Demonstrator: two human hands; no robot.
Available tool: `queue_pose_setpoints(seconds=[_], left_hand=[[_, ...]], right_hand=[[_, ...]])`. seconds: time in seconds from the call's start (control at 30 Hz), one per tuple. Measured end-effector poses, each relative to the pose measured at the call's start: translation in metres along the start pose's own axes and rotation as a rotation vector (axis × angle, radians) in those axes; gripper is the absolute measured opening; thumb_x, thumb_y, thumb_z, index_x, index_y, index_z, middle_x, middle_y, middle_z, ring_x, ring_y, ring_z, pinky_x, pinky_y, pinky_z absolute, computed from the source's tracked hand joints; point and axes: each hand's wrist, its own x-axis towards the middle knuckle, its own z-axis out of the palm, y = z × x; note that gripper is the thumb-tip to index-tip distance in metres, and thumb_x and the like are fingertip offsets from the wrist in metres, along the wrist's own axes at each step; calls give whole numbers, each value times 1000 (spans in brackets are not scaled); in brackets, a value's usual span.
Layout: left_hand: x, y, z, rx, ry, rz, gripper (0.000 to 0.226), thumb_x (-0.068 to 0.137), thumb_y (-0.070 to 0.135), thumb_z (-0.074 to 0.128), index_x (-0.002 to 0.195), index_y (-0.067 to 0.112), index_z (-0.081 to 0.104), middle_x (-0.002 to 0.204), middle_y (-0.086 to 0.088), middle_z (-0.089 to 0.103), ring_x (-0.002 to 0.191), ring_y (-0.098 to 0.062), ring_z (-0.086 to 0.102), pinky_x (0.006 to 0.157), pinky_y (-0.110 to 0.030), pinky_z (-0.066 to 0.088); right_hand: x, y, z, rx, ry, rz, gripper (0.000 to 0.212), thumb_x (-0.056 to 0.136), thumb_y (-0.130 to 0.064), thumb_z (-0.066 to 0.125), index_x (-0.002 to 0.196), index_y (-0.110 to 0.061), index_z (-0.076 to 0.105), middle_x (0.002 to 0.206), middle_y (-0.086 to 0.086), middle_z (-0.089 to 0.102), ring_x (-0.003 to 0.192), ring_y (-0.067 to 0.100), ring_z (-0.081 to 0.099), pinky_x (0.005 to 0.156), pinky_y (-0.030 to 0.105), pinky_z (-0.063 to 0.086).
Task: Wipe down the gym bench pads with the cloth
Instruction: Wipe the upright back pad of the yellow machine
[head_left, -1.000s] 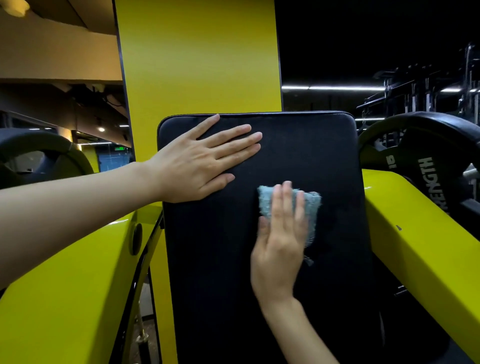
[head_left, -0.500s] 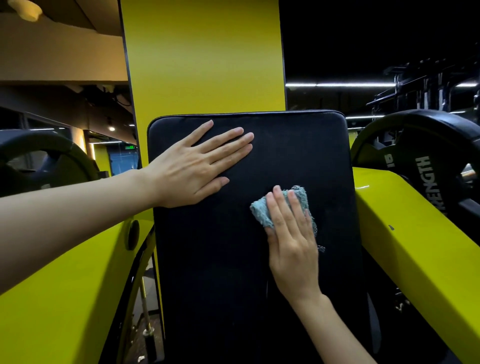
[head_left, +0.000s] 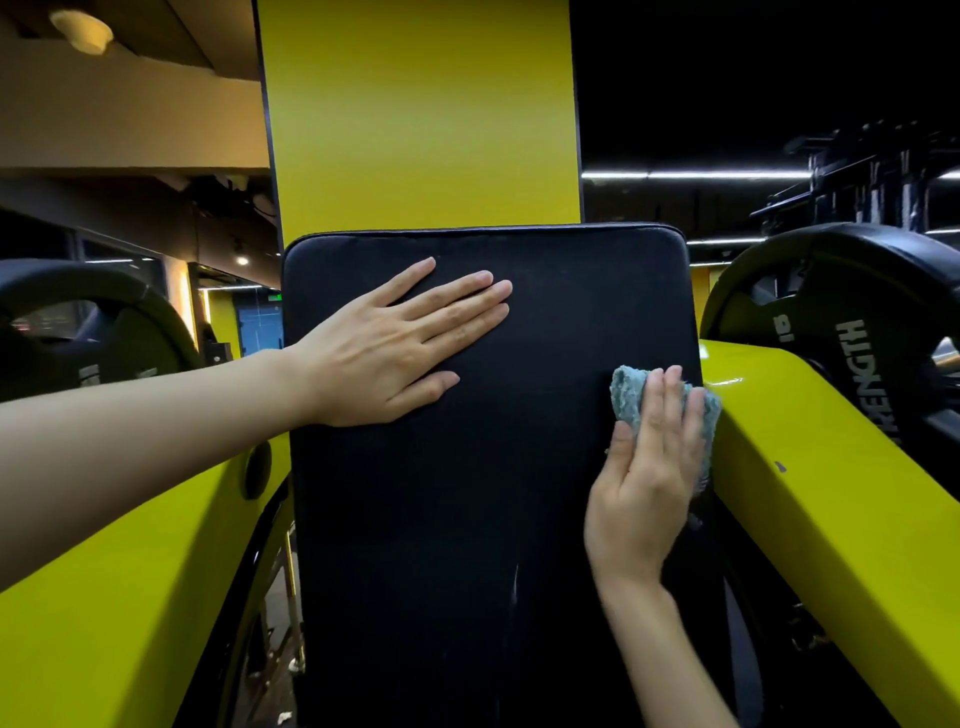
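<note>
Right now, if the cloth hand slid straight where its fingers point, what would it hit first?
Probably nothing: the right hand and cloth would slide up bare pad, off near its top right corner.

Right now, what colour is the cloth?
The cloth is pale blue, clearest in the head view.

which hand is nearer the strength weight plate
Right. Right hand presses the cloth at the right edge of the bench pad, toward the weight plate; left hand rests upper left.
</note>
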Motion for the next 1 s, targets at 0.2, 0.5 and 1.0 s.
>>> queue_pose_setpoints(seconds=[0.2,0.5,1.0], left_hand=[[10,10,3,10,-5,0,65,102,42,23,158,12,11,166,-4,6,153,-18,3,122,-46,4],[25,27,4,-2,-1,25,64,102,41,24,158,12,12,166,-4,7,153,-19,4,123,-46,6],[32,39,8,16,-3,16,64,102,41,24,158,12,12,166,-3,6,153,-20,4,123,-49,8]], right_hand=[[-47,-25,2,-42,-95,-158,49,103,-23,37,149,-7,38,158,7,33,150,25,21,123,38,17],[-65,-8,-9,-38,-243,-391,47,103,-22,40,149,-16,39,156,-1,38,149,18,26,122,38,20],[9,22,-15,-9,-184,-273,50,102,-17,42,151,-10,35,159,6,33,151,22,17,120,49,26]])
